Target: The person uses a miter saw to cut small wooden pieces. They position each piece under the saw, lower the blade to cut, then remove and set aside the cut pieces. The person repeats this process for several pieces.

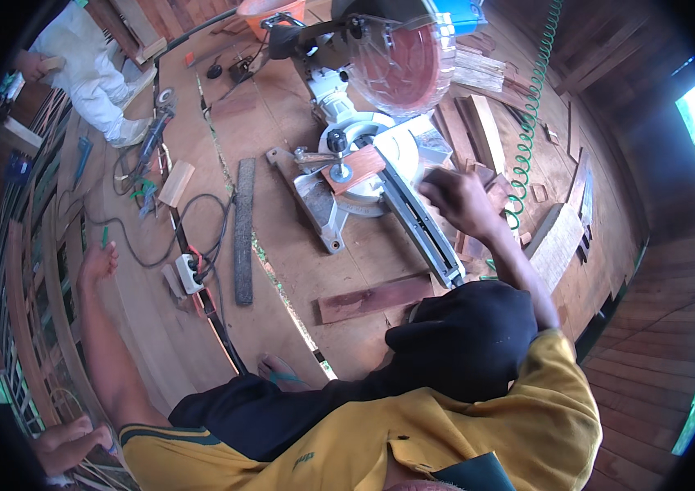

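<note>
My right hand [460, 200], fingers curled and slightly blurred, is just right of the mitre saw's slotted metal arm [421, 221]. Its palm faces away, so anything inside is hidden. The mitre saw [361, 131] stands ahead, its blade guard [409, 65] raised. A reddish wood block [357, 169] sits on the saw under a clamp [339, 155]. Out to the left, my left hand [100, 262] has bent fingers with a short green stick [105, 237] at their tips. A flat reddish board [376, 299] lies on the floor before my knee.
A power strip [192, 274] and black cables lie at left, near an angle grinder [155, 135]. A dark wood strip [244, 229] lies left of the saw. Wood offcuts [556, 237] and a coiled green hose [523, 155] are at right. Another person's legs [94, 82] show at far left.
</note>
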Available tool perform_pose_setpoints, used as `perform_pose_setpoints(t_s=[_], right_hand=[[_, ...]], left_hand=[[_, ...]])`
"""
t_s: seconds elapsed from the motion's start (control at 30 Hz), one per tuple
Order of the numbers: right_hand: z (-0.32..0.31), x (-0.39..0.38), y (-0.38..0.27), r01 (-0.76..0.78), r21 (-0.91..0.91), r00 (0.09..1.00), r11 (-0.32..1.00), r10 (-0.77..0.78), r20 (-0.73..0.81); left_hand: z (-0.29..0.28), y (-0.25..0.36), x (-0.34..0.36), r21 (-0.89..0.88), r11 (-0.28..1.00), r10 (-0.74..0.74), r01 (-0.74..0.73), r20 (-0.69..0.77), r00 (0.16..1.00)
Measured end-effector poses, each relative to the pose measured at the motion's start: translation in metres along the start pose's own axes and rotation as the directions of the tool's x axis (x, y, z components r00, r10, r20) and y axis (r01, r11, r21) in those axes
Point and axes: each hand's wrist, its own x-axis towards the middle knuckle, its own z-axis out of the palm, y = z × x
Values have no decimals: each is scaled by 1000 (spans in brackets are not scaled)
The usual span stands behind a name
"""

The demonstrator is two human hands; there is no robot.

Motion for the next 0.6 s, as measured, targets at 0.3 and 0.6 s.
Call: perform_pose_setpoints(t_s=[0.3, 0.6], right_hand=[[65, 191, -75, 237, -475, 899, 848, -6, 438], [97, 193, -56, 133, -574, 886, 808, 162, 433]], left_hand=[[9, 91, -34, 397, 908, 113, -132, 70, 991], [4, 44, -44, 397, 916, 50, -59, 32, 998]])
